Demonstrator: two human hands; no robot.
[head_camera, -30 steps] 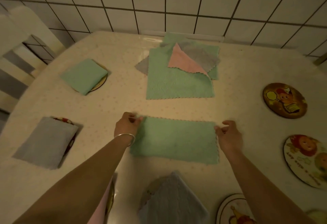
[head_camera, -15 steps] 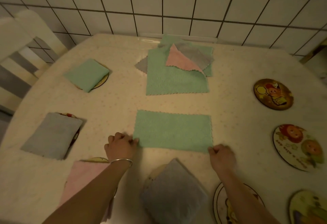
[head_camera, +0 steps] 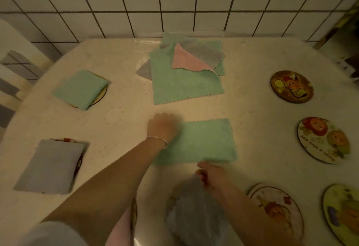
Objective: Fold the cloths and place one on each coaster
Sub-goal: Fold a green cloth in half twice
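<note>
A green cloth [head_camera: 206, 140], folded into a rectangle, lies flat in the middle of the table [head_camera: 124, 121]. My left hand [head_camera: 162, 127], blurred and wearing a bangle, grips the cloth's far-left corner. My right hand [head_camera: 210, 175] has curled fingers at the cloth's near edge, and the thumb pinches that edge. A loose pile of cloths [head_camera: 184, 88] in green, pink and grey lies at the back. Bare picture coasters sit on the right: a dark one [head_camera: 291, 86], a pale one [head_camera: 323, 139] and two at the near edge [head_camera: 277, 208] [head_camera: 342, 212].
Folded cloths cover other coasters: a green one [head_camera: 79, 90] at far left, a grey one [head_camera: 48, 166] at near left, a grey one [head_camera: 194, 216] under my right wrist, a pink one [head_camera: 120, 230] under my left arm. A white chair [head_camera: 11, 66] stands left, a tiled wall behind.
My left hand moved from the cloth's near-left corner up to its far-left corner. My right hand slid left along the near edge. The camera tilted, shifting the view.
</note>
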